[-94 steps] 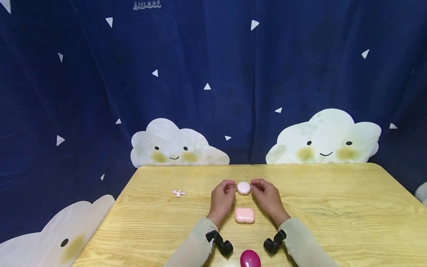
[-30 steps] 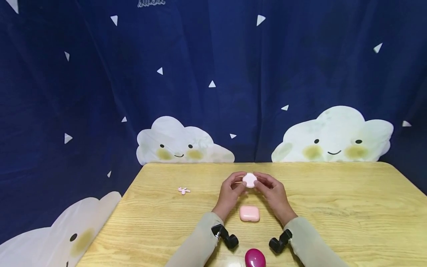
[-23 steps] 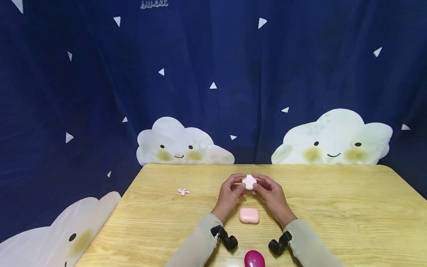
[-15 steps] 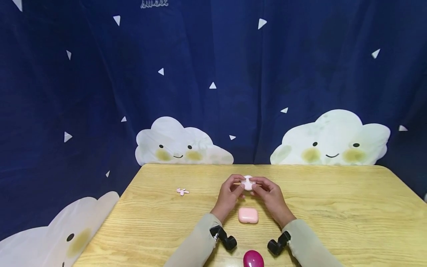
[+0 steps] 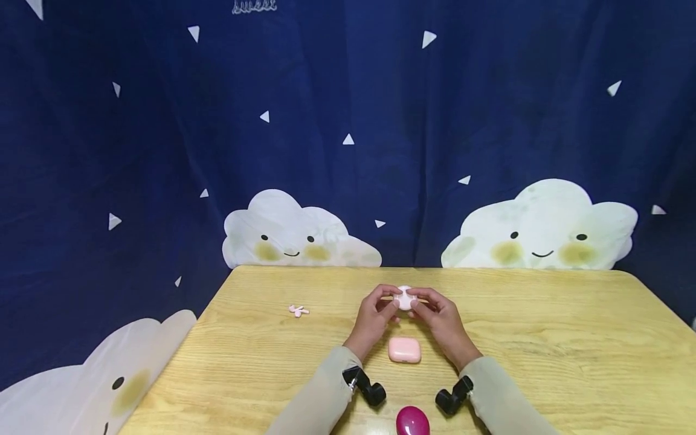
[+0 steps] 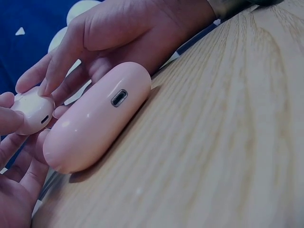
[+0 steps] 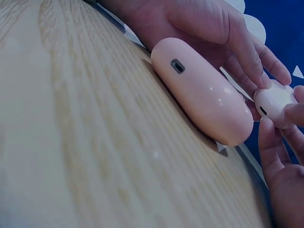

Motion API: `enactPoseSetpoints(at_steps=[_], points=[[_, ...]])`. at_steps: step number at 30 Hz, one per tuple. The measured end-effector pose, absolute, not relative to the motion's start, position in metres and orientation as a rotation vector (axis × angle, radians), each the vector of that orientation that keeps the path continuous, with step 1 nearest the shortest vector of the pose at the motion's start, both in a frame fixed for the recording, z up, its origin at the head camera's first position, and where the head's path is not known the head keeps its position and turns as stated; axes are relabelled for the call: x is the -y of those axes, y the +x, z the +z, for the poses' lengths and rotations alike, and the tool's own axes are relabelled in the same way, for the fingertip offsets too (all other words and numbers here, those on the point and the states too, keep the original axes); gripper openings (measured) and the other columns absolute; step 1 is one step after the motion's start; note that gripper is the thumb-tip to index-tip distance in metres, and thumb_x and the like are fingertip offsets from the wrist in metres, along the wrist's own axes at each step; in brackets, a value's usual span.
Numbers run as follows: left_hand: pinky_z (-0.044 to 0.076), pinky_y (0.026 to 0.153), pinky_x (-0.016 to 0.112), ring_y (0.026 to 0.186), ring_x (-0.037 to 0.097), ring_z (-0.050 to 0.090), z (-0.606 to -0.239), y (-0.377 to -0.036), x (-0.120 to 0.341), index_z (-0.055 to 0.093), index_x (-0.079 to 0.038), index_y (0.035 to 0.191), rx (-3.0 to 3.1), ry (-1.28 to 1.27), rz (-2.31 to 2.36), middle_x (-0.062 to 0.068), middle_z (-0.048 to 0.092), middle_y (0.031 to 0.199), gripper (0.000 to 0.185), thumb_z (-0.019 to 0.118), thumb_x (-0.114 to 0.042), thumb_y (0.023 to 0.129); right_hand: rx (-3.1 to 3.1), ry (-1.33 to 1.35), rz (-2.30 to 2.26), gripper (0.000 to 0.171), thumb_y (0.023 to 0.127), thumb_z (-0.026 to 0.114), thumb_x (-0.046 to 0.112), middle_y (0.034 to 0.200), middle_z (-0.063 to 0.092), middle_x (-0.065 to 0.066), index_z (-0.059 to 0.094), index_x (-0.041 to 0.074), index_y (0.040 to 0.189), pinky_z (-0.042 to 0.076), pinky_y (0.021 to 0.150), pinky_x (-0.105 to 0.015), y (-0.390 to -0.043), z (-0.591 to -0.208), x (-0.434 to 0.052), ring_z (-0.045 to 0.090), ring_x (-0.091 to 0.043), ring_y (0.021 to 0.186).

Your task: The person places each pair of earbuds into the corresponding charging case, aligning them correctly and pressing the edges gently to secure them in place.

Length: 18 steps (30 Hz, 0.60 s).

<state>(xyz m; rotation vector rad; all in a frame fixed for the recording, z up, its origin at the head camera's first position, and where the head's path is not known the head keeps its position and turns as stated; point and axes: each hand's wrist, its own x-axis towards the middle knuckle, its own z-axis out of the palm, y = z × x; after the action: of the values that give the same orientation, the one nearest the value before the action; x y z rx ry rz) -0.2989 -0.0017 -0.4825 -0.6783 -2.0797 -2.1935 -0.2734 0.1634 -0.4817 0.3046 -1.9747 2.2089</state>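
Pale pink case (image 5: 405, 298) — between both hands' fingers (image 5: 393, 307)

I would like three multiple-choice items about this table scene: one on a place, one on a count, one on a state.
1. Where is the larger pink case?
A. on the table, between the wrists
B. at the far table edge
C. on the curtain

2. How many hands hold the small white case?
A. none
B. one
C. two

3. The small white case is
A. lying on the table
B. held above the table
C. under the larger case

Key: 1 A, it lies near the person between both wrists. 2 C, left hand and right hand pinch it. 3 B, fingers keep it raised.
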Motion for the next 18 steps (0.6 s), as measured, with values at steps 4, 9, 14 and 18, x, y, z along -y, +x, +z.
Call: enactPoseSetpoints(at_steps=[4,9,14,18], points=[[0.056,0.070,0.049,0.091,0.027,0.063,-0.482,-0.298,0.001,0.061,0.000,0.116,2.102,-0.676,-2.208,0.020,0.057,0.114,0.023,0.058,0.003,0.093,1.986,0.285,2.201,0.030,0.093,0.062,0.004,0.124,0.057,-0.016,0.060,-0.006,0.121,0.055,0.082,-0.034,-0.272,-0.483,-0.164,0.063,-0.013,0.095],[0.054,0.070,0.055,0.095,0.031,0.062,-0.473,-0.291,0.005,0.058,0.005,0.116,2.093,-0.692,-2.215,0.023,0.057,0.115,0.025,0.055,0.008,0.092,1.987,0.309,2.210,0.033,0.093,0.063,0.005,0.124,0.056,-0.019,0.059,-0.003,0.124,0.055,0.082,-0.033,-0.272,-0.484,-0.163,0.063,-0.014,0.097],[0.055,0.070,0.053,0.096,0.033,0.062,-0.460,-0.283,0.007,0.057,0.006,0.117,2.096,-0.692,-2.201,0.024,0.057,0.114,0.026,0.055,0.009,0.091,1.989,0.347,2.206,0.034,0.093,0.062,0.005,0.127,0.055,-0.018,0.058,-0.001,0.126,0.055,0.082,-0.031,-0.274,-0.482,-0.162,0.062,-0.014,0.100],[0.054,0.071,0.055,0.096,0.031,0.063,-0.458,-0.282,0.005,0.057,0.005,0.119,2.107,-0.690,-2.200,0.023,0.057,0.115,0.028,0.055,0.008,0.092,2.010,0.337,2.204,0.035,0.094,0.060,0.005,0.131,0.054,-0.017,0.057,0.000,0.129,0.054,0.084,-0.032,-0.273,-0.481,-0.164,0.061,-0.013,0.102]])
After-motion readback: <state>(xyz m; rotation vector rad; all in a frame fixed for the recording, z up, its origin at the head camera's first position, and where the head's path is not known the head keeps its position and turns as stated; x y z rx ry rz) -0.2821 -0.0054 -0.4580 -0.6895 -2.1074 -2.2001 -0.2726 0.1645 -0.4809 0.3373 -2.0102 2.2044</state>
